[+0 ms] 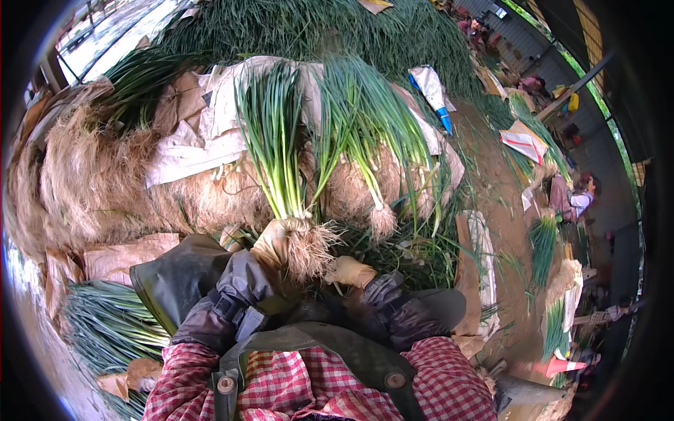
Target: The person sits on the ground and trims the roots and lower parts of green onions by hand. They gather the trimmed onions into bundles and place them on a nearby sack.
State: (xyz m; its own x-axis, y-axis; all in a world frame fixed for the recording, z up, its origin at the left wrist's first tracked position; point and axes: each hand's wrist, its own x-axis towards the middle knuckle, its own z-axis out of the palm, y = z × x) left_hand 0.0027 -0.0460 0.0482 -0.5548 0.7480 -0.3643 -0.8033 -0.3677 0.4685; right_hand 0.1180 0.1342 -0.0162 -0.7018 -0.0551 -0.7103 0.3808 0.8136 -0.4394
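My left hand (279, 243), in a pale work glove, is closed round the base of a bunch of green onions (281, 173). Their green leaves point away from me, and their matted roots (311, 255) hang towards my lap. My right hand (352, 272), gloved too, is just right of those roots with its fingers curled; whether it grips anything is unclear. Beyond and to the right lie loose green onions (371, 179) with roots on, spread over a heap of rooty onions (205, 197) partly covered by a pale woven sack (195, 152).
A large pile of green onions (316, 26) spans the far side. More onions (110, 316) lie at my left. Loose leaves and a folded sack (482, 263) are on the right. Other people sit farther right, near onion bundles and a traffic cone (563, 366).
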